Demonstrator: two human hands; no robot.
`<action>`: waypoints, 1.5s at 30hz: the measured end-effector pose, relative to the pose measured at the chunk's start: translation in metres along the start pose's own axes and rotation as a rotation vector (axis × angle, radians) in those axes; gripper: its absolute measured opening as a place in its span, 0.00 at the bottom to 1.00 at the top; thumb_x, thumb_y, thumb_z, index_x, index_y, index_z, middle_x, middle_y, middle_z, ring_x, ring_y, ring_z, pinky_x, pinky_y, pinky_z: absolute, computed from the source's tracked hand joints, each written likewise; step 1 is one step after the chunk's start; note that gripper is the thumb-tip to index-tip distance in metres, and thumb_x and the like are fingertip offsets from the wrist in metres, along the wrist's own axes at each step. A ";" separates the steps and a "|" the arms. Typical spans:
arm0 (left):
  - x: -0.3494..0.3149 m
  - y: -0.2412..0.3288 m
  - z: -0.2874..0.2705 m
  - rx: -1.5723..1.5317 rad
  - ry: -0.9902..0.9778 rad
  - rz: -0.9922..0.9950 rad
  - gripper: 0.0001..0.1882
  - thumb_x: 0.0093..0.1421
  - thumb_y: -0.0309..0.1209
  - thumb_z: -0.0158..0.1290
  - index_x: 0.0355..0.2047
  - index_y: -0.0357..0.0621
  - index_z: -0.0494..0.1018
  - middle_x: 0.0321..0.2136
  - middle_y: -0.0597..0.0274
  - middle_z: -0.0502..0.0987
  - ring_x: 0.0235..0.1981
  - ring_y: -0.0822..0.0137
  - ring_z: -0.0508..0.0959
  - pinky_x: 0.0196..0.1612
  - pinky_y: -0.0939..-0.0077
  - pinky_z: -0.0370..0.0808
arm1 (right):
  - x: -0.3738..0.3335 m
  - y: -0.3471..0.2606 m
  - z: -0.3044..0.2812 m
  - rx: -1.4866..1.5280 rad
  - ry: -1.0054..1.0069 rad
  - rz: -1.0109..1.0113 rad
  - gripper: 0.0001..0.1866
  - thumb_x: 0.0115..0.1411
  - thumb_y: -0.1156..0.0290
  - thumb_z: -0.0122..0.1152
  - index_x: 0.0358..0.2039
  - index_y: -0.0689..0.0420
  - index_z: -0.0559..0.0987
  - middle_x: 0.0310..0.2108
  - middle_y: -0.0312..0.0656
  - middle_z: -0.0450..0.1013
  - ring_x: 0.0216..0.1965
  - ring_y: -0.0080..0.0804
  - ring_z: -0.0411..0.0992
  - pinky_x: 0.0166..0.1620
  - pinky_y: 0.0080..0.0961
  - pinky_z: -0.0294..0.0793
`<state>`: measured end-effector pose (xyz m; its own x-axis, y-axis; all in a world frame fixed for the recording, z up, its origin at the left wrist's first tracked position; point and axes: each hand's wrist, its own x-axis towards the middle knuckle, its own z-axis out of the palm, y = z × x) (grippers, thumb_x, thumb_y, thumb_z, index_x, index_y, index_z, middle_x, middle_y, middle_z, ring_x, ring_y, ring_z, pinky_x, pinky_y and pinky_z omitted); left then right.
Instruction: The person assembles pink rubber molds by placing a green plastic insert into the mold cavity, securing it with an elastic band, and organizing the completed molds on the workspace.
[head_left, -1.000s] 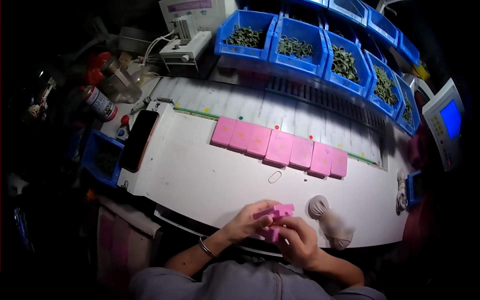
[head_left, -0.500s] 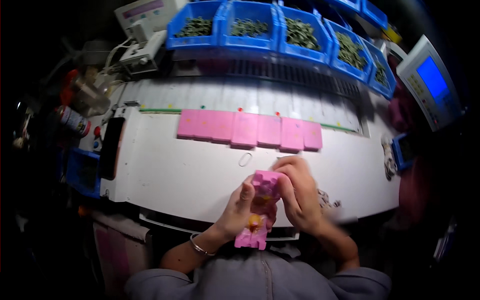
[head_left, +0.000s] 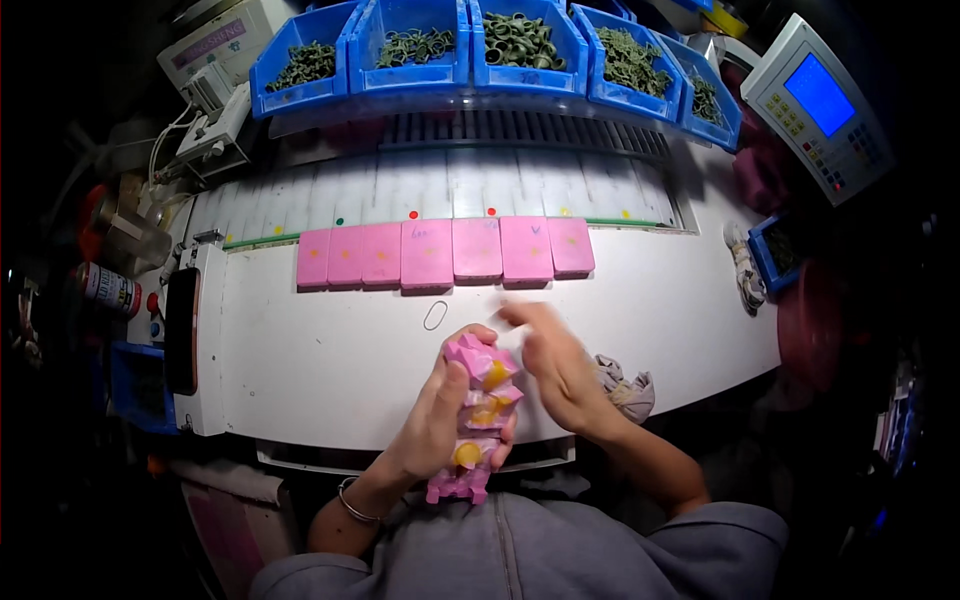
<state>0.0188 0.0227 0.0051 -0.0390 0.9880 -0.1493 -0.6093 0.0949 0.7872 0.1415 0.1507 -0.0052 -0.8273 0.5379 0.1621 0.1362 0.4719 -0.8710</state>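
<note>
Wrapped around a pink rubber mould (head_left: 478,480), my left hand (head_left: 432,415) is closed at the near side of the table. The mould is bent open, with jagged, notched inner faces and rounded yellow patches. To its right, my right hand (head_left: 560,370) is apart from the mould, its fingers stretching toward the upper left. Motion smears those fingertips, so whether something small is between them cannot be made out. Beyond my hands, several flat pink moulds (head_left: 427,256) lie side by side in a row. A thin loop (head_left: 435,316) lies on the white tabletop between that row and my left hand.
Several blue bins (head_left: 530,79) of small green pieces line the back. A keypad device with a blue screen (head_left: 820,95) stands back right. A crumpled cloth (head_left: 627,388) lies beside my right forearm. At left are a phone (head_left: 182,330) and a spray can (head_left: 110,289).
My right hand has come off the mould and moved away from it. The mould is now bent further open, showing more yellow patches. The whole view has shifted, so the table appears further left.
</note>
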 end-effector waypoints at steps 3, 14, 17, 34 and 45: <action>0.006 -0.014 -0.022 -0.085 0.138 -0.027 0.25 0.66 0.53 0.23 0.55 0.51 0.48 0.22 0.51 0.70 0.15 0.63 0.72 0.20 0.74 0.71 | -0.019 0.013 -0.017 -0.524 0.087 -0.112 0.30 0.54 0.78 0.53 0.58 0.61 0.61 0.55 0.53 0.60 0.46 0.49 0.63 0.49 0.37 0.64; 0.031 -0.036 -0.020 0.032 0.213 -0.027 0.28 0.67 0.51 0.19 0.48 0.41 0.57 0.21 0.50 0.72 0.15 0.62 0.73 0.19 0.73 0.73 | -0.026 -0.009 -0.003 -0.600 0.021 -0.281 0.35 0.41 0.84 0.51 0.55 0.59 0.68 0.58 0.47 0.62 0.44 0.41 0.67 0.46 0.30 0.66; 0.031 -0.037 -0.018 -0.040 0.222 -0.092 0.30 0.67 0.51 0.19 0.42 0.38 0.61 0.20 0.52 0.72 0.14 0.63 0.73 0.19 0.74 0.73 | -0.023 -0.007 -0.014 -0.503 -0.087 -0.190 0.36 0.39 0.84 0.53 0.55 0.58 0.68 0.58 0.46 0.62 0.45 0.41 0.67 0.47 0.31 0.67; 0.042 -0.049 -0.020 -0.096 0.367 -0.050 0.24 0.68 0.49 0.26 0.53 0.46 0.58 0.31 0.56 0.72 0.27 0.67 0.76 0.29 0.75 0.76 | -0.038 -0.006 0.001 -0.702 -0.001 -0.328 0.31 0.44 0.79 0.54 0.54 0.61 0.68 0.56 0.49 0.63 0.43 0.39 0.67 0.43 0.33 0.68; 0.045 -0.039 -0.014 0.226 0.342 0.394 0.23 0.66 0.42 0.39 0.53 0.35 0.57 0.40 0.49 0.73 0.40 0.65 0.76 0.44 0.73 0.73 | -0.045 -0.020 -0.004 -0.458 -0.196 -0.190 0.42 0.33 0.87 0.55 0.57 0.60 0.65 0.56 0.48 0.62 0.43 0.41 0.66 0.45 0.30 0.66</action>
<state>0.0302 0.0617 -0.0407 -0.5064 0.8619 0.0255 -0.3134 -0.2116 0.9257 0.1782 0.1197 0.0068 -0.9410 0.2932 0.1689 0.1620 0.8286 -0.5359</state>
